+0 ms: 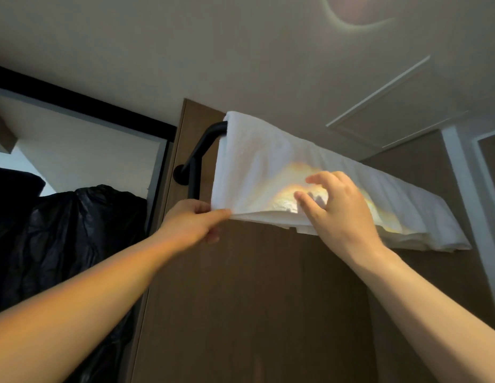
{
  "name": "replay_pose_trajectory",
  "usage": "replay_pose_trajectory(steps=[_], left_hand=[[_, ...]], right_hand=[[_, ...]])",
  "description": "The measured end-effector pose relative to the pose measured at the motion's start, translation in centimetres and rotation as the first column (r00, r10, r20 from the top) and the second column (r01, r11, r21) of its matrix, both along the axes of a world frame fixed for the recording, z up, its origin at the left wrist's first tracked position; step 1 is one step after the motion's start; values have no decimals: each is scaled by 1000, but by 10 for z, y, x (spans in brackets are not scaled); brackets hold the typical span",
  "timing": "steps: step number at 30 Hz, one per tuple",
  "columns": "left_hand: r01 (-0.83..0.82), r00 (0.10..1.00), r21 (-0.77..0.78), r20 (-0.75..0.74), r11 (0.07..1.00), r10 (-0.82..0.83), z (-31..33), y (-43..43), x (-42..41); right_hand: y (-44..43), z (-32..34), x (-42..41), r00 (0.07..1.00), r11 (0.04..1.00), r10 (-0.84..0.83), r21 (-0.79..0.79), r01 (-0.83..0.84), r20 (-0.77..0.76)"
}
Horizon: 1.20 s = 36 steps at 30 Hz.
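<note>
Brown wooden panelling (254, 299) fills the lower middle of the view, and two bare forearms are raised against it. At the left, a crumpled black plastic sheet (75, 230) is hung (glossy, deeply creased). The lower left corner of a white towel (268, 161) is pinched by the left hand (193, 222); the right hand (337, 208) is held with fingers spread and bent before the towel's lower hem, with nothing gripped. Part of the hem is hidden by that hand. The towel is draped over a black rail (205, 142) fixed to the panelling, layered in soft folds, and a warm patch of light is cast on it. Farthest off, a pale ceiling (241, 51) with a framed hatch (393, 114) is seen.
</note>
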<state>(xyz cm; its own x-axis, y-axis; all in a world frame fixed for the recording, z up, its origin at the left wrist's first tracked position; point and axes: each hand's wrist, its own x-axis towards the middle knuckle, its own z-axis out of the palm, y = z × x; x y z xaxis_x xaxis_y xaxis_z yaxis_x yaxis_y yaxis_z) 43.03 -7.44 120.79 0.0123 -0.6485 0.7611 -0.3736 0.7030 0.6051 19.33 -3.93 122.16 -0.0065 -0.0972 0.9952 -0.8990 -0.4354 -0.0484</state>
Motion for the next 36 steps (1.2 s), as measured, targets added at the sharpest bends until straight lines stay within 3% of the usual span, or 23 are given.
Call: replay_pose_trajectory(steps=[4, 6, 9, 14, 24, 36], left_hand=[[-33, 995, 68, 99, 997, 26, -33, 3, 10], [-108, 976, 72, 198, 992, 92, -57, 2, 15], [-237, 876, 12, 435, 971, 209, -100, 3, 23], [-243, 782, 66, 604, 968, 155, -190, 4, 38], [-323, 678, 318, 735, 892, -17, -379, 20, 63], [-322, 751, 593, 635, 738, -182, -515, 70, 87]], right_hand=[[11, -53, -4, 994, 995, -88, 32, 90, -61], [11, -82, -3, 990, 985, -105, 130, 117, -97], [7, -128, 0, 987, 947, -75, 300, 115, -140], [-2, -219, 11, 989, 837, 18, 543, 64, -144], [-9, -368, 40, 951, 533, 138, 830, 164, -277], [3, -497, 77, 957, 196, 243, 974, 111, -158]])
